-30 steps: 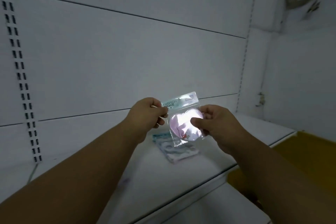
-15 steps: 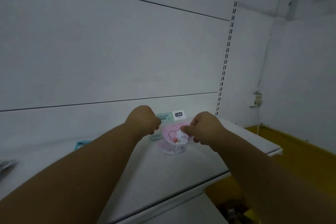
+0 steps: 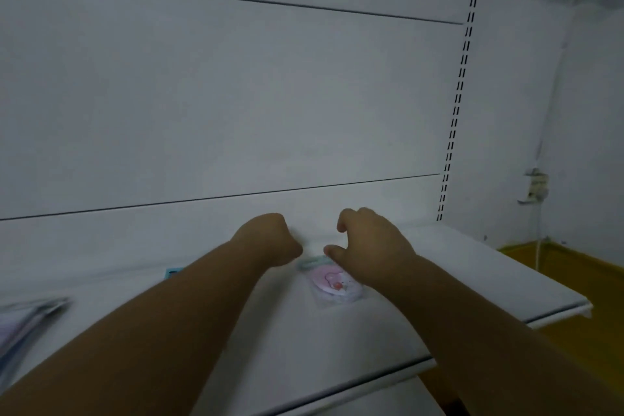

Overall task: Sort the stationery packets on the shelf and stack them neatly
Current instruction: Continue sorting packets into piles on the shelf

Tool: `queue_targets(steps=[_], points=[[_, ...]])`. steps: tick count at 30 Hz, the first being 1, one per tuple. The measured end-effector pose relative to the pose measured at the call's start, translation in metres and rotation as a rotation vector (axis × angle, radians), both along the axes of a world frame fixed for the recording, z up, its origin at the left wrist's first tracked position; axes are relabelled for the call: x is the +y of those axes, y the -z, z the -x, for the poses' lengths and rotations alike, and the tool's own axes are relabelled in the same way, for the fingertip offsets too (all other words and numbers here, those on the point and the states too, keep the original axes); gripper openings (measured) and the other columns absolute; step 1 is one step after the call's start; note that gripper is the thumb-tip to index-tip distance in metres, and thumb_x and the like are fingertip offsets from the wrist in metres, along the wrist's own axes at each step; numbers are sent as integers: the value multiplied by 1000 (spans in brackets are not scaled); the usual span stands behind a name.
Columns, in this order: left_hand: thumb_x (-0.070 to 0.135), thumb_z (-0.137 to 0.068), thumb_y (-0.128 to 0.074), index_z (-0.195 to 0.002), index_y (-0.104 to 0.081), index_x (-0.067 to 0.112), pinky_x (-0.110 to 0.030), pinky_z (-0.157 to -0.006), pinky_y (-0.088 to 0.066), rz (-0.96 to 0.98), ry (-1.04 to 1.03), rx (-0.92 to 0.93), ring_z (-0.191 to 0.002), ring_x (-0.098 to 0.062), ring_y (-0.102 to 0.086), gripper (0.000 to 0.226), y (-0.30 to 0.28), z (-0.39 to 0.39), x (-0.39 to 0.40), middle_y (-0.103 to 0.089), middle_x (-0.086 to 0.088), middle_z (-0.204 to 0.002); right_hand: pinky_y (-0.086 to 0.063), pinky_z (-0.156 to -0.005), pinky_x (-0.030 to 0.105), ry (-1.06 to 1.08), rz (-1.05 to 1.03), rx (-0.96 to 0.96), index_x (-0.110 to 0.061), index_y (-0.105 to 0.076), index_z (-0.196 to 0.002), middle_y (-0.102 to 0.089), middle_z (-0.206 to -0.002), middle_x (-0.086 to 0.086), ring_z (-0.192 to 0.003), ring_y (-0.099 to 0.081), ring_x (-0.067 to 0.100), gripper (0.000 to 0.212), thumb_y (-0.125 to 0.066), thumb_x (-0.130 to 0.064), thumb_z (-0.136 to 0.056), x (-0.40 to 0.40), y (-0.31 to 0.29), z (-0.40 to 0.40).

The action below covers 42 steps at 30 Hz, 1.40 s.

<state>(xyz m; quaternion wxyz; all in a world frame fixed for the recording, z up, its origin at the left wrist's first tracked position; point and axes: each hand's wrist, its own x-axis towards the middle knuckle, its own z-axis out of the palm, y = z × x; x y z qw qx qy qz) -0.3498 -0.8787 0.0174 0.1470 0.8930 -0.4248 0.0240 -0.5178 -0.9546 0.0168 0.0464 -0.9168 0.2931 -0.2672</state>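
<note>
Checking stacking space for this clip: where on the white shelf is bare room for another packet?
Bare patches on the white shelf: right of the clear packet with the pink round item, out to the shelf's end, and in front of it toward the front edge. Crowded at far left, around the blurred packets.

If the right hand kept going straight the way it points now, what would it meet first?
Most likely the white back panel of the shelf unit: the right hand points away over the pink packet, with nothing visible between. Depth is unclear.
</note>
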Motion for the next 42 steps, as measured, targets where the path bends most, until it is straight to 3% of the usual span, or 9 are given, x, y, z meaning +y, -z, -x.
queue_targets(steps=[1,4,6,10,14,21,27,36,42], points=[[39,-78,-66,-103,-61,16,-26,-70,-40,38,6,-21,-89,-20,-58,35,-4,-4,11,-64,-4,-109,-49,-76,31,-29,34,-43,-18,-58,-109,-59,-101,3,-89,-58,20,40,-65,-46,-82,11,-7,-5],[41,-77,-62,-81,-52,28,-26,-59,-39,156,-10,-87,-69,-9,-51,17,-15,-20,62,-60,5,-83,-48,-80,31,-137,108,-172,-21,-56,-115,-57,-109,2,-94,-56,19,38,-63,-43,-85,57,-31,-32],[42,-78,-61,-83,-52,28,-27,-61,-46,237,-52,-103,-69,-7,-53,17,-19,-38,111,-56,10,-76,-47,-79,30,-223,139,-231,-22,-54,-116,-56,-109,1,-95,-55,19,36,-62,-41,-86,101,-46,-59],[44,-81,-59,-87,-52,31,-30,-69,-54,318,-229,-167,-72,-7,-55,16,-19,-85,255,-58,11,-79,-47,-79,33,-421,214,-293,-22,-53,-116,-56,-109,2,-95,-54,20,36,-61,-40,-86,217,-65,-126],[46,-82,-59,-90,-53,30,-30,-69,-55,273,-445,-287,-72,-9,-55,18,-4,-119,441,-58,9,-85,-47,-78,33,-640,217,-308,-21,-52,-116,-56,-109,3,-93,-54,21,37,-59,-42,-87,362,-70,-201],[46,-84,-58,-103,-57,28,-30,-76,-51,147,-712,-288,-86,-14,-55,26,3,-138,684,-60,5,-99,-48,-81,40,-862,143,-156,-19,-49,-119,-53,-115,9,-100,-54,29,46,-56,-49,-85,572,-67,-301],[48,-86,-56,-105,-56,30,-33,-77,-54,158,-789,-237,-84,-11,-56,27,14,-186,775,-57,7,-99,-49,-86,41,-898,143,-21,-21,-47,-123,-52,-121,9,-106,-54,29,52,-56,-52,-83,648,-58,-382],[45,-86,-56,-110,-58,25,-31,-82,-50,140,-811,-238,-95,-17,-58,31,14,-317,826,-63,2,-108,-44,-73,35,-902,133,4,-21,-48,-121,-53,-115,8,-97,-56,28,51,-56,-53,-83,710,-55,-511],[42,-89,-51,-116,-55,19,-36,-88,-48,80,-891,-203,-103,-26,-55,36,19,-395,865,-60,-6,-115,-50,-81,41,-881,126,52,-21,-50,-116,-54,-111,7,-97,-57,28,46,-57,-53,-83,749,-42,-567]])
